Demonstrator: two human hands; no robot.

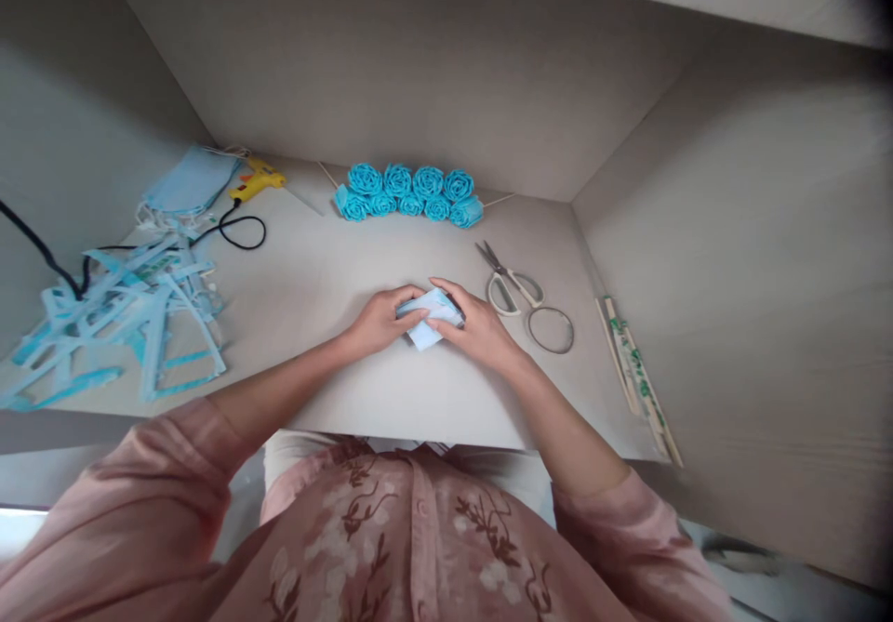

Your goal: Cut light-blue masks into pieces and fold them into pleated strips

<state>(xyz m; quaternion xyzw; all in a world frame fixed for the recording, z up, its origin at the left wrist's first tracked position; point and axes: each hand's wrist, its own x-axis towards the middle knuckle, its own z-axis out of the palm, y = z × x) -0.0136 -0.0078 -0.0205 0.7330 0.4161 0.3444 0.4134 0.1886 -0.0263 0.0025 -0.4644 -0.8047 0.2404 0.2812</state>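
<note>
Between my two hands is a small folded piece of light blue mask fabric [433, 320], held just above the front middle of the table. My left hand [387, 318] grips its left side, thumb on top and fingers behind. From the right, my right hand [481, 323] pinches it the same way, its thumb close to the other thumb. The fingers partly cover the fabric, so its underside is hidden. Right of my right hand lie scissors [513, 285] with pale handles, blades partly spread, and a ring of thin wire or tape [551, 329].
Two rows of blue fabric roses [408, 194] lie along the back wall. At the left are a heap of blue fabric strips [153, 315], stacked face masks [193, 180] and a yellow glue gun [257, 178] with a black cord. Several wooden sticks [638, 371] lie beside the right wall.
</note>
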